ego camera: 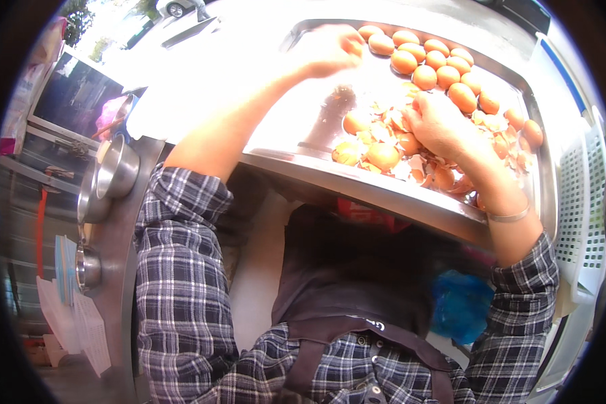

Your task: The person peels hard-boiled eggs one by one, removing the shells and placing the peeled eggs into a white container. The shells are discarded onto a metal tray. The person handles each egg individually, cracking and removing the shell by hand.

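A shallow metal tray lies before me. Several brown eggs sit along its far right part. Cracked eggshell pieces and more eggs are heaped at the near right. My left hand, overexposed and slightly blurred, is over the far part of the tray with curled fingers, beside the leftmost eggs; whether it holds anything cannot be told. My right hand, a bangle on its wrist, is at the shell pile with its fingers bent together. What lies between its fingertips is hidden.
Metal bowls stand on a ledge at the left, with a smaller metal cup nearer me. White perforated plastic baskets are at the right of the tray. A blue plastic bag lies below the tray.
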`<act>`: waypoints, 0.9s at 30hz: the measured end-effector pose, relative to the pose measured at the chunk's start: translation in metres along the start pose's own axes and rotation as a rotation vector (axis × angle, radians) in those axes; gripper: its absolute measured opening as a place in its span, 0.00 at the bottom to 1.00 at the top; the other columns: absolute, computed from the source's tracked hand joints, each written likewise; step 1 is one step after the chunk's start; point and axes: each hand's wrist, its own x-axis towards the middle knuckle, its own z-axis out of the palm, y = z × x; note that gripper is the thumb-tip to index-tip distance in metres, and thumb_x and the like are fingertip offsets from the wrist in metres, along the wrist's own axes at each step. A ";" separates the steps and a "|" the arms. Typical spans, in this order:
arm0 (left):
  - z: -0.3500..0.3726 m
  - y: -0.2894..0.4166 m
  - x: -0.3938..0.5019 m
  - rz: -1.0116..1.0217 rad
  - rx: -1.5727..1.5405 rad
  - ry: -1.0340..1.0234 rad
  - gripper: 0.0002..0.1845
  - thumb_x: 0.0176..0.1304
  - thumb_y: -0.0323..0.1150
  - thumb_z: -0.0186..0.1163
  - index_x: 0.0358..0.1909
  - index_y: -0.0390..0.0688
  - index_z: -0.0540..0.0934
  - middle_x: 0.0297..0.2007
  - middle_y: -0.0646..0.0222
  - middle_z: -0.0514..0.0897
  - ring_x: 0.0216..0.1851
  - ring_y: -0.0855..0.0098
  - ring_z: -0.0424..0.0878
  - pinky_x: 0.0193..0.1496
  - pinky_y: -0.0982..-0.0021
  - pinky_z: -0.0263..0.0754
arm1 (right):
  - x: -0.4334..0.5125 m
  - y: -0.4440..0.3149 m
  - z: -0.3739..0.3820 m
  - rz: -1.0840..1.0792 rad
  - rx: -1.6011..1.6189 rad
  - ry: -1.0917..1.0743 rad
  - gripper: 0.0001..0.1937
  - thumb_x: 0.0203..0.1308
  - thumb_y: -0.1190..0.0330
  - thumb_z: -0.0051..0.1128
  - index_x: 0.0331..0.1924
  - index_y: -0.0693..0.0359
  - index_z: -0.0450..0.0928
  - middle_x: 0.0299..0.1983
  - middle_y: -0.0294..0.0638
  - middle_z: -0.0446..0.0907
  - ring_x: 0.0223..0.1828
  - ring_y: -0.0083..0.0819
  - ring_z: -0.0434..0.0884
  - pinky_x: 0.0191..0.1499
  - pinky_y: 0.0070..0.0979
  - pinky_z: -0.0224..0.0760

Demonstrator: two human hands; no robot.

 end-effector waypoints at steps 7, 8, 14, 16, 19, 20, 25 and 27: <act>-0.158 -0.171 -0.049 -0.527 0.069 0.356 0.15 0.63 0.43 0.63 0.44 0.45 0.81 0.38 0.69 0.83 0.42 0.73 0.81 0.46 0.73 0.77 | 0.000 0.001 0.000 0.003 -0.023 -0.032 0.18 0.69 0.60 0.50 0.45 0.71 0.78 0.39 0.58 0.83 0.43 0.49 0.84 0.46 0.39 0.76; -0.164 -0.188 -0.064 -0.679 0.027 0.383 0.15 0.63 0.43 0.63 0.44 0.45 0.81 0.39 0.69 0.83 0.42 0.73 0.81 0.46 0.73 0.77 | 0.000 0.001 0.001 0.005 -0.024 -0.030 0.18 0.69 0.60 0.49 0.45 0.71 0.78 0.39 0.58 0.83 0.43 0.49 0.84 0.46 0.39 0.76; -0.148 -0.196 -0.093 -0.862 -0.099 0.361 0.15 0.64 0.45 0.62 0.45 0.46 0.80 0.40 0.68 0.83 0.43 0.73 0.81 0.46 0.72 0.77 | 0.002 0.002 -0.001 -0.002 -0.066 -0.046 0.19 0.69 0.59 0.49 0.46 0.71 0.79 0.39 0.57 0.83 0.41 0.46 0.84 0.45 0.39 0.76; -0.134 -0.164 -0.078 -0.789 -0.112 0.305 0.15 0.64 0.45 0.62 0.45 0.46 0.80 0.41 0.68 0.83 0.43 0.73 0.81 0.46 0.72 0.77 | 0.002 0.001 -0.001 0.020 -0.003 -0.033 0.20 0.68 0.57 0.51 0.43 0.70 0.80 0.36 0.55 0.83 0.39 0.44 0.84 0.43 0.38 0.76; -0.100 -0.093 -0.044 -0.564 -0.138 0.160 0.16 0.64 0.46 0.62 0.45 0.46 0.80 0.41 0.68 0.83 0.44 0.72 0.81 0.46 0.72 0.78 | 0.001 0.002 0.000 0.024 0.059 0.080 0.20 0.65 0.55 0.56 0.39 0.69 0.82 0.31 0.51 0.83 0.36 0.41 0.84 0.40 0.36 0.76; -0.086 -0.065 -0.035 -0.480 -0.162 0.111 0.16 0.64 0.46 0.62 0.45 0.46 0.80 0.42 0.68 0.83 0.44 0.72 0.81 0.46 0.72 0.78 | 0.001 0.003 0.001 0.011 0.074 0.137 0.21 0.64 0.54 0.58 0.37 0.68 0.83 0.30 0.50 0.83 0.35 0.40 0.84 0.39 0.35 0.75; -0.016 0.058 -0.004 -0.419 -0.837 -0.238 0.05 0.63 0.34 0.61 0.37 0.45 0.81 0.36 0.71 0.84 0.41 0.71 0.81 0.46 0.69 0.75 | 0.008 0.010 0.002 -0.214 0.182 0.447 0.19 0.58 0.53 0.67 0.39 0.63 0.84 0.28 0.43 0.82 0.30 0.30 0.82 0.34 0.29 0.75; 0.016 0.086 -0.005 -0.240 -0.904 -0.078 0.14 0.63 0.42 0.63 0.44 0.45 0.81 0.38 0.66 0.83 0.44 0.72 0.82 0.47 0.68 0.79 | 0.012 0.011 0.002 -0.243 0.374 0.453 0.20 0.56 0.52 0.68 0.41 0.60 0.85 0.25 0.40 0.82 0.28 0.27 0.81 0.32 0.28 0.75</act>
